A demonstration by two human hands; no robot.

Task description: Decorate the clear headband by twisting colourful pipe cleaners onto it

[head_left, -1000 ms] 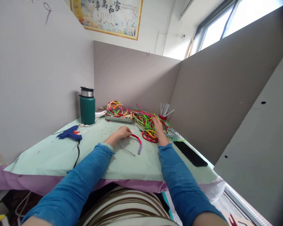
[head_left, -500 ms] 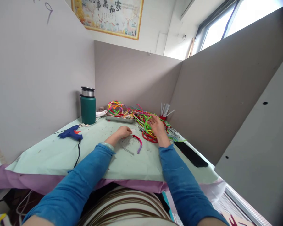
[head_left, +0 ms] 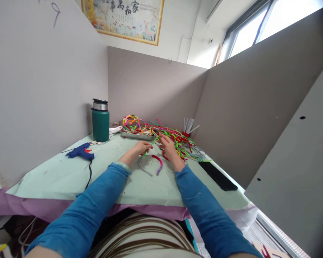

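Head view: we take the table (head_left: pixel 56 175) as our landmark, going from big to small. One heap of coloured pipe cleaners (head_left: pixel 177 141) lies at its far right. One green bottle (head_left: pixel 100 121) and one blue glue gun (head_left: pixel 80 152) sit at its left. At its middle, our left hand (head_left: pixel 140 147) and right hand (head_left: pixel 168 148) pinch one green pipe cleaner (head_left: pixel 150 145), fingers closed on it, its length slanting between them. One half-wrapped headband (head_left: pixel 158 163) lies just nearer us.
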